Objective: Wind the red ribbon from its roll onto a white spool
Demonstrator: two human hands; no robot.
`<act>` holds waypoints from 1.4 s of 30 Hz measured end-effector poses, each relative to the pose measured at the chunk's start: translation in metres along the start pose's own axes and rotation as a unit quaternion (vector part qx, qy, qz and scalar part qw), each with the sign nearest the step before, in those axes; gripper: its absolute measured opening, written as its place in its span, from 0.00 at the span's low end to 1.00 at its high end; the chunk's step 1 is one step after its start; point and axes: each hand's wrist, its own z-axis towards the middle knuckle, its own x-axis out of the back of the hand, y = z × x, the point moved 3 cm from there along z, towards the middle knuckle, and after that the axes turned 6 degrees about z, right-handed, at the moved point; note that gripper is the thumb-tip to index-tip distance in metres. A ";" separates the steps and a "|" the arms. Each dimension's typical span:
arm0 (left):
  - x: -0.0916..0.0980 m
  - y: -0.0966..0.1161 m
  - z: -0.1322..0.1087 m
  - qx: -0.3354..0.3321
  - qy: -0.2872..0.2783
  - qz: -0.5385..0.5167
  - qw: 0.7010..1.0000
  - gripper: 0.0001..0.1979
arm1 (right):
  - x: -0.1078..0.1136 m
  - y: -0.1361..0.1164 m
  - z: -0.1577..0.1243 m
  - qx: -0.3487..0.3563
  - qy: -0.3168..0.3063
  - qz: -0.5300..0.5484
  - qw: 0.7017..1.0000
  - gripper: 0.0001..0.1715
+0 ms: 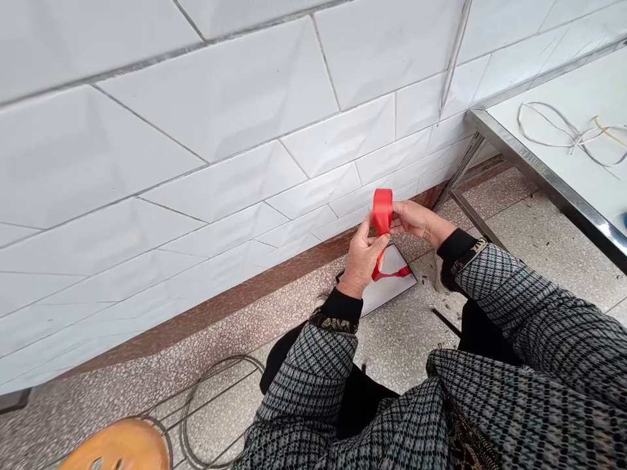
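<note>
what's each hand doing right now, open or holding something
Left hand: closed, pinching the glossy red looped ribbon.
Right hand: partly curled at the ribbon's right edge; whether it grips cannot be told.

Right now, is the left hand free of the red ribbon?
No: the left hand grips the red ribbon, its thumb against the strip just below the raised loop.

The coat (392,427) is woven in a small check of black, grey and white with bluish flecks. Its 2 sleeves (304,372) meet black cuffs (347,303) edged by dark bands (335,322) with gold patterning. Black cloth (484,336) covers the legs; the 2 hands (360,258) are bare.
</note>
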 end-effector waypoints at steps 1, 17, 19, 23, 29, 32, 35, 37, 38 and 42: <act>-0.001 0.001 -0.001 0.000 -0.004 0.001 1.000 0.54 | 0.000 -0.001 0.000 0.003 -0.001 -0.002 1.000 0.15; 0.006 -0.004 0.008 -0.064 0.088 0.066 0.992 0.36 | -0.004 0.009 0.000 -0.078 -0.061 0.068 0.993 0.19; 0.004 -0.009 0.008 -0.065 0.068 0.049 0.994 0.41 | -0.004 0.006 -0.001 -0.065 -0.058 0.065 0.994 0.18; 0.001 -0.019 0.007 -0.069 0.006 0.007 0.998 0.49 | -0.001 0.002 -0.001 -0.042 -0.055 0.066 0.995 0.17; 0.005 -0.015 0.011 -0.051 0.001 -0.003 0.999 0.49 | -0.001 0.007 -0.001 -0.068 -0.089 0.074 0.991 0.18; 0.009 -0.003 0.011 -0.032 0.032 0.061 0.997 0.40 | -0.002 0.012 -0.002 -0.086 -0.080 0.078 0.990 0.20; 0.014 0.008 0.011 -0.023 0.059 0.117 0.991 0.33 | -0.004 0.015 -0.004 -0.090 -0.074 0.088 0.989 0.15; 0.016 0.012 0.011 -0.022 0.070 0.137 0.988 0.30 | -0.006 0.017 -0.005 -0.093 -0.080 0.078 0.989 0.11; 0.017 0.012 0.011 -0.021 0.073 0.141 0.987 0.29 | -0.007 0.018 -0.006 -0.095 -0.086 0.067 0.990 0.11; 0.020 0.010 0.012 -0.002 0.065 0.117 0.991 0.30 | -0.007 0.018 -0.007 -0.087 -0.101 0.007 0.991 0.12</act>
